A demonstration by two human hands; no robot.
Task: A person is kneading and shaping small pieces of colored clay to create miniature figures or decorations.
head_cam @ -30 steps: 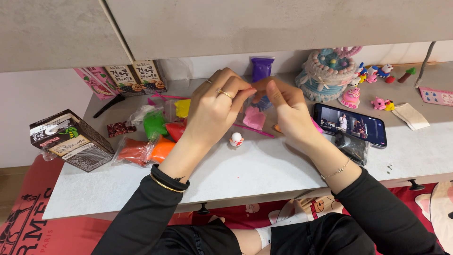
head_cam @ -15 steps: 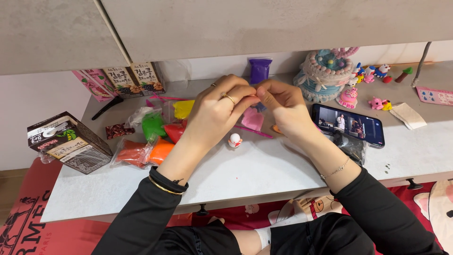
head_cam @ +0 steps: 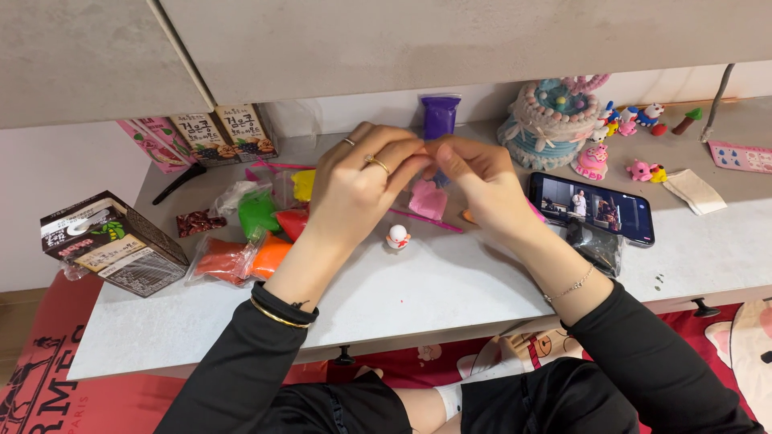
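My left hand (head_cam: 362,181) and my right hand (head_cam: 482,181) meet above the white tabletop (head_cam: 434,297). Their fingertips pinch together on a tiny piece of clay that the fingers almost hide. Rings sit on two left fingers. Just below the fingertips lies a pink clay packet (head_cam: 426,201) with a thin pink stick (head_cam: 430,220) beside it. A small white snowman figure (head_cam: 396,237) stands on the table under my hands. Behind them stands a purple packet (head_cam: 440,116).
Green (head_cam: 257,213), red (head_cam: 293,221), orange (head_cam: 269,255) and yellow (head_cam: 303,183) clay bags lie at the left. A dark carton (head_cam: 104,245) lies on its side further left. A phone (head_cam: 595,209), a cake-shaped model (head_cam: 551,120) and several small figures (head_cam: 635,116) are at the right.
Both hands stay joined at the fingertips and have shifted slightly toward the back of the table while the fingers work the small piece.
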